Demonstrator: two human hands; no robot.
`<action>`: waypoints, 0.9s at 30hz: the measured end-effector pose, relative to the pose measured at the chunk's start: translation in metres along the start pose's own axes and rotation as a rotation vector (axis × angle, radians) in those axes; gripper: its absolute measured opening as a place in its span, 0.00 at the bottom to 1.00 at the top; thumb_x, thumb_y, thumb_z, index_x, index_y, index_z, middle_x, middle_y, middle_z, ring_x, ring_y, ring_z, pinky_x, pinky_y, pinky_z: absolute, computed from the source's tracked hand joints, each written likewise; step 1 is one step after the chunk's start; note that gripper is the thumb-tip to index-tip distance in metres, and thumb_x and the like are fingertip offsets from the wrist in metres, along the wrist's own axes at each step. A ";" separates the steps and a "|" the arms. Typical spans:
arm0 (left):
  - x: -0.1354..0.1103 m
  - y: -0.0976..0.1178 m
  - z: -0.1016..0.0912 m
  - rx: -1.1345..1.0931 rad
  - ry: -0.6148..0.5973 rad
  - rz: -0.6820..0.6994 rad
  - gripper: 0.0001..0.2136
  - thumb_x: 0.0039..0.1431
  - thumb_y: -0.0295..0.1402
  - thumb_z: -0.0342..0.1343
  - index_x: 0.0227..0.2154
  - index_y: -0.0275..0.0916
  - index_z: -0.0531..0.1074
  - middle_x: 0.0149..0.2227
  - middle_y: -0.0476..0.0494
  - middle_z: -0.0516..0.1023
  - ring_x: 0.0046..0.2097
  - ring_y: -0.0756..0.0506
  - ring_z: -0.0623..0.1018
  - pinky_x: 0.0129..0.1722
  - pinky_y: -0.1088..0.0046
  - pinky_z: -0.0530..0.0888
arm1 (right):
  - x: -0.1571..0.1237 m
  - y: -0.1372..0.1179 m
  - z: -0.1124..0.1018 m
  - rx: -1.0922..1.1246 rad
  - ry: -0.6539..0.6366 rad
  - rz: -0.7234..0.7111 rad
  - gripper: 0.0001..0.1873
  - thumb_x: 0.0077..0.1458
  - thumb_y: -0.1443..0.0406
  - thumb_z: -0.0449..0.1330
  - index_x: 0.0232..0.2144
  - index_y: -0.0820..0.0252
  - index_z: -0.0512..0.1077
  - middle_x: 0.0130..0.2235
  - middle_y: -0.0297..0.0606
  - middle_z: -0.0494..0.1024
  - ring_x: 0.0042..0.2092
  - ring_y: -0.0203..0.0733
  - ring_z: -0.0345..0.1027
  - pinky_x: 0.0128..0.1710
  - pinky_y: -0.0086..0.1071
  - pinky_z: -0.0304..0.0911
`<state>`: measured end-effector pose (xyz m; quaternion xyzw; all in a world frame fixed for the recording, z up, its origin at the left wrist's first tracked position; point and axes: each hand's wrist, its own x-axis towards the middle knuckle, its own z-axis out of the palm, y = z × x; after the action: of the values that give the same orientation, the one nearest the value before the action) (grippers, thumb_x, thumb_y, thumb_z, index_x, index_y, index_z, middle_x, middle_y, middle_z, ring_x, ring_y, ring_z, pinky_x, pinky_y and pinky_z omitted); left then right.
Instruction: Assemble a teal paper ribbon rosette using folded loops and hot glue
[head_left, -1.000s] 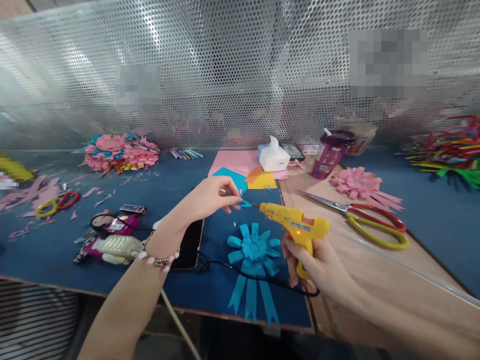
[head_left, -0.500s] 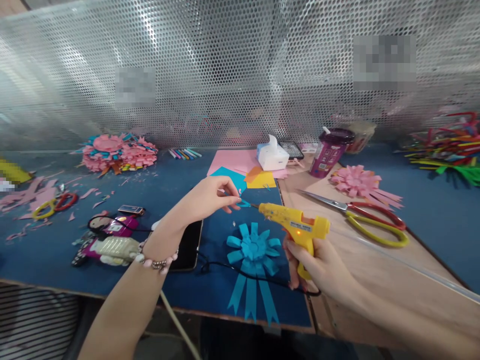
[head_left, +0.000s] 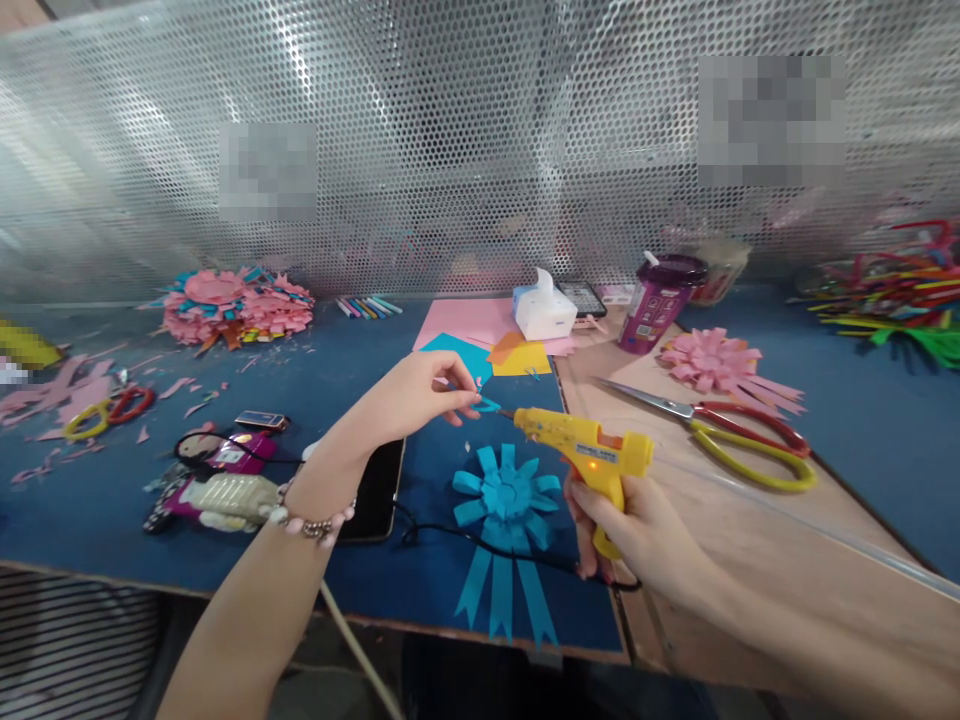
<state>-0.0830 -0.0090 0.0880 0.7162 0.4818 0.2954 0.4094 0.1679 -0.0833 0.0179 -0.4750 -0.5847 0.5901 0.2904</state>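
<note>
Presently, head view: the left hand [head_left: 420,395] pinches a small blue paper piece [head_left: 488,404], fingertips closed on it. The right hand [head_left: 634,525] is clamped around the yellow glue gun [head_left: 592,455], nozzle just beside that piece. A blue paper flower [head_left: 506,497] lies beneath, between both hands; scissors [head_left: 720,432] lie right of the right hand.

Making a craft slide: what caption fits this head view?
Right hand aims a yellow glue gun at a blue paper scrap pinched in the left hand, above a blue rosette.
</note>
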 end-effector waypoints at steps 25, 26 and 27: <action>-0.001 0.005 -0.003 0.016 -0.015 0.014 0.06 0.55 0.33 0.58 0.30 0.37 0.67 0.31 0.45 0.77 0.35 0.45 0.81 0.29 0.73 0.76 | -0.002 0.001 -0.006 0.003 0.010 -0.077 0.16 0.59 0.50 0.50 0.31 0.56 0.59 0.16 0.29 0.72 0.14 0.36 0.64 0.12 0.25 0.53; -0.002 0.005 -0.003 0.015 -0.009 0.015 0.06 0.55 0.32 0.58 0.31 0.37 0.67 0.31 0.45 0.77 0.35 0.45 0.81 0.29 0.73 0.75 | -0.002 0.000 -0.006 0.006 0.009 -0.073 0.16 0.59 0.50 0.50 0.32 0.57 0.59 0.15 0.29 0.71 0.13 0.35 0.62 0.11 0.24 0.52; -0.002 0.006 -0.004 0.018 0.000 0.017 0.06 0.55 0.32 0.58 0.31 0.37 0.67 0.31 0.45 0.77 0.35 0.45 0.81 0.29 0.73 0.75 | -0.003 -0.001 -0.006 0.006 0.007 -0.069 0.17 0.59 0.50 0.50 0.32 0.57 0.59 0.15 0.30 0.71 0.13 0.34 0.61 0.11 0.23 0.52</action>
<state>-0.0841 -0.0112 0.0947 0.7240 0.4782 0.2945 0.4005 0.1738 -0.0832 0.0204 -0.4558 -0.5978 0.5798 0.3142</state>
